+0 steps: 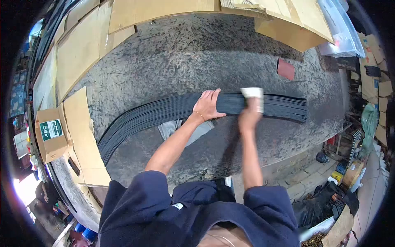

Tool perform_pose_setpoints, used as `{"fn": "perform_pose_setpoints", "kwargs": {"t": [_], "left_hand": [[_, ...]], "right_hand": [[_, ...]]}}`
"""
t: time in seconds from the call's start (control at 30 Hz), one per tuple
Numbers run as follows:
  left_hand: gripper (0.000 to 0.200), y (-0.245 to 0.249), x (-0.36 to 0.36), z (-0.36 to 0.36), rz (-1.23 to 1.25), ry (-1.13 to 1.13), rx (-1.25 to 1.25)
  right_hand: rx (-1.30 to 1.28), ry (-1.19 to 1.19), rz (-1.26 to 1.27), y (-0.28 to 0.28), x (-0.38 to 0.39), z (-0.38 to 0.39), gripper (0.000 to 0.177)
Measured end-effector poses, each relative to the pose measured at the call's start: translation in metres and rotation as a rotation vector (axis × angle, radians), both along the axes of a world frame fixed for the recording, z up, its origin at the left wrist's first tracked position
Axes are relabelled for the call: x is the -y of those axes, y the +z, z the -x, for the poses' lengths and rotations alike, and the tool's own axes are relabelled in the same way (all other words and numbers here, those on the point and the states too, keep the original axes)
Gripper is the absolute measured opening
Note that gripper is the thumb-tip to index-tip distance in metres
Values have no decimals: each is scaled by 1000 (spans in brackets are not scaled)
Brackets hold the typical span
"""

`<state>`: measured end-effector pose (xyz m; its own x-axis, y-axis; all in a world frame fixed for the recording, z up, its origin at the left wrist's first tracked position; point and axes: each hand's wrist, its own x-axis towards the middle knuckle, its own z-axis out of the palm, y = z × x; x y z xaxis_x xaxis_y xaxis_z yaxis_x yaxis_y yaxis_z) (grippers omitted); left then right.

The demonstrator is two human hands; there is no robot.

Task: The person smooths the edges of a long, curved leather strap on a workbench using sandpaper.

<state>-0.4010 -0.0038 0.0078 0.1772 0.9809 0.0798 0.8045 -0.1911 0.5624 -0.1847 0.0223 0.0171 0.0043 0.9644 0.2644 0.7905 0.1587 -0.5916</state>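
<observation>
A long bundle of dark grey strips point(164, 108) lies across the worktable, curving down at its left end. My left hand point(207, 105) presses on the middle of the bundle, thumb and fingers spread. To the right of it, my right hand point(250, 117), blurred by motion, holds a pale block or pad point(252, 94) over the strips. Beneath the bundle, near my left forearm, a grey cloth point(199, 132) lies partly hidden.
The stained table point(173, 61) carries a red-brown sheet point(285, 69) at the upper right. Cardboard point(164, 13) lines the far and left edges. An open box point(52, 133) stands at left, a clear plastic bin point(339, 29) at the far right corner.
</observation>
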Motion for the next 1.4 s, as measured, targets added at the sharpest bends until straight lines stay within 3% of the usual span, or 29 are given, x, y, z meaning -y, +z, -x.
{"fn": "perform_pose_setpoints", "kwargs": {"t": [0.03, 0.1, 0.17, 0.2, 0.23, 0.3, 0.37, 0.4, 0.5, 0.53, 0.57, 0.6, 0.7, 0.73, 0.77, 0.83, 0.9, 0.97, 1.07, 1.13, 1.17, 1.23, 1.27, 1.3, 1.33, 1.4], "left_hand": [[113, 1, 0, 0, -2, -2, -3], [111, 2, 0, 1, 6, 9, 56], [111, -3, -1, 1, 14, 3, 45], [110, -5, -1, 0, -10, -6, 26], [110, -5, 0, 0, -34, -11, 7], [108, -1, 2, -2, -18, -1, 1], [106, -3, 1, -1, -62, -6, -10], [106, -5, -3, 2, -66, -10, -15], [106, -7, 1, -1, -110, 19, 54], [106, -7, 1, 0, -111, 11, 53], [105, -8, 0, 0, -114, 4, 52], [105, -8, 3, 0, -103, 5, 53], [104, -4, 1, -4, -97, 6, 34], [103, -4, 1, -2, -112, -2, 43], [102, -5, 0, 0, -126, -14, 49], [99, -4, 1, 1, -110, 1, 91], [98, -4, 1, 1, -133, -6, 71], [98, 1, 1, -1, -117, -2, 52], [97, -2, 3, -3, -117, -6, 45], [97, -5, -5, 3, -137, -19, 47], [99, -7, -2, 3, -156, -19, 50], [100, -8, -2, -1, -181, -22, 56], [100, -7, -1, 1, -177, -23, 39], [99, -6, 0, 2, -174, -25, 25], [99, -3, 1, 0, -143, -8, 8], [99, -3, 2, 1, -126, -6, 0]], "right_hand": [[54, 208, -87, -11, 23, 31, 53], [49, 439, -12, -30, 21, 21, 56], [199, 219, 3, 10, -3, -28, 51], [49, 90, 39, 7, -18, -61, 46], [-301, -130, 219, 20, -26, -78, 44], [-49, -260, 23, -1, -19, -73, 44], [20, -33, -13, 4, 5, 2, 46], [15, -36, -17, 1, 5, 2, 46], [98, 427, 37, -13, 29, -13, 52], [209, 277, 35, -2, 20, -42, 45], [49, 112, 62, 18, 6, -68, 36], [49, 113, 73, 17, 7, -63, 36], [-177, -229, 3, 16, 7, -37, 31], [-61, -148, 1, -3, 24, -2, 34], [98, 145, -82, -14, 48, 22, 36], [20, 330, -32, -9, 51, 13, 38], [196, 142, -52, -7, 36, -45, 36], [-41, -245, 40, 2, 22, -101, 37], [-219, -362, 87, -4, 28, -49, 38], [63, 90, -122, -20, 60, 11, 36], [81, 278, -97, -16, 73, 26, 38], [71, 339, -4, -14, 63, -15, 40], [217, 240, -91, -13, 54, -49, 38], [65, 9, -58, -2, 43, -76, 33], [-138, -251, 77, -5, 33, -111, 43], [-23, -432, -105, -32, 23, -126, 37]]}}
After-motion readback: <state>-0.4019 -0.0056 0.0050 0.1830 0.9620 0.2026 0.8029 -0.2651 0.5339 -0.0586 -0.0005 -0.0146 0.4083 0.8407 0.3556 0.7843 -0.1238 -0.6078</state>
